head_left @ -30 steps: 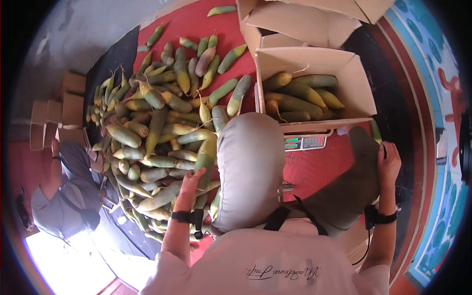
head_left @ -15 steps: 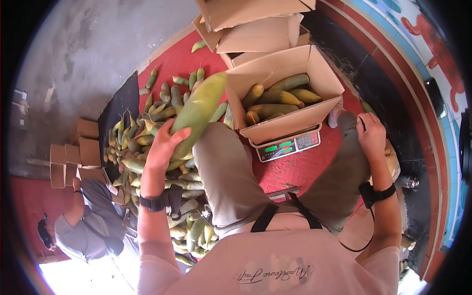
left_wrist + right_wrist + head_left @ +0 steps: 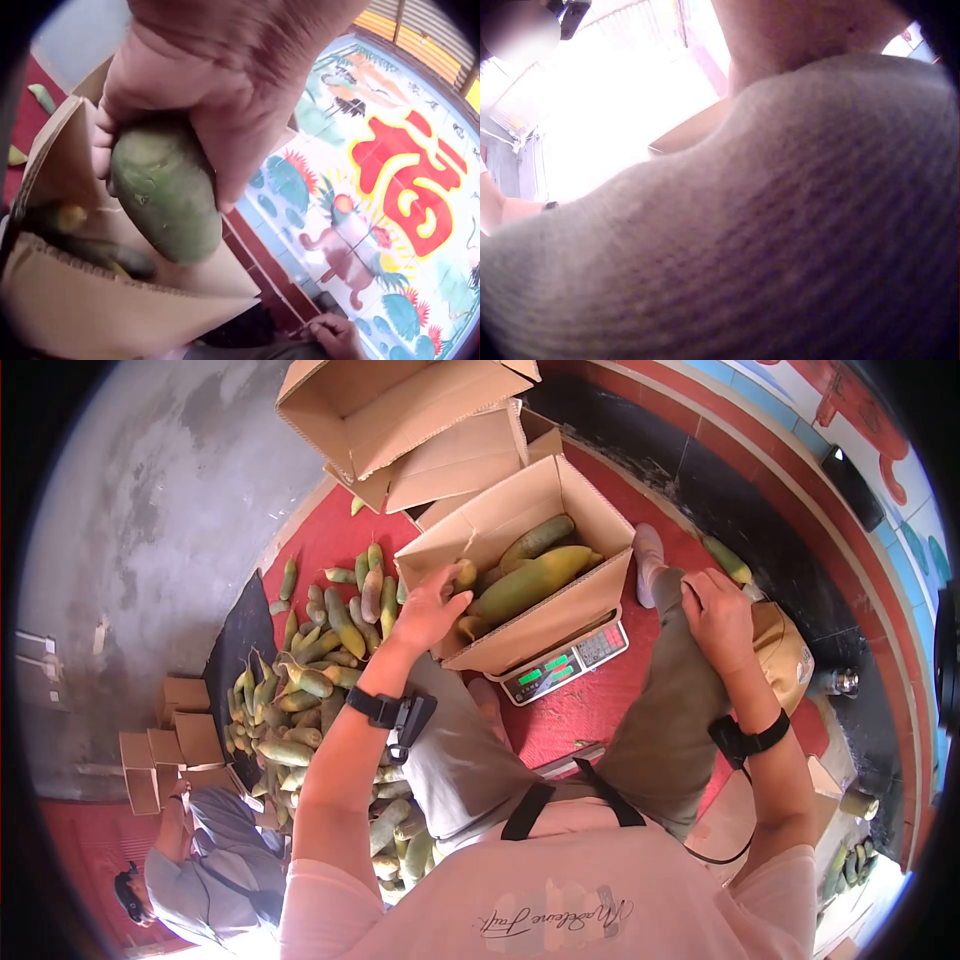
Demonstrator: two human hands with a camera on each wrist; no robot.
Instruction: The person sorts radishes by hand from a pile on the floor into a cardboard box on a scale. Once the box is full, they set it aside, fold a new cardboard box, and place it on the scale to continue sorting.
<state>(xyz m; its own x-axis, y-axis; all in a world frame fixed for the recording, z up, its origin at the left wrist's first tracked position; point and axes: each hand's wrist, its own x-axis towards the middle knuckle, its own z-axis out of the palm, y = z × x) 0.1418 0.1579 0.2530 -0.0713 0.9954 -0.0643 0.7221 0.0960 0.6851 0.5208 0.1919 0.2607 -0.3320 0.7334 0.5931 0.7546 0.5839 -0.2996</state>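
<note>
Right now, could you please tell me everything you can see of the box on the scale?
The box is plain brown cardboard, open at the top, standing on the scale. Long green-yellow vegetables lie inside, partly filling it. The left hand reaches over its rim and grips one vegetable inside it.

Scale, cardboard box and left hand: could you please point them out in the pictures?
scale (image 3: 560, 665), head view, display panel.
cardboard box (image 3: 542, 625), head view, front wall.
left hand (image 3: 428, 615), head view, its back.
</note>
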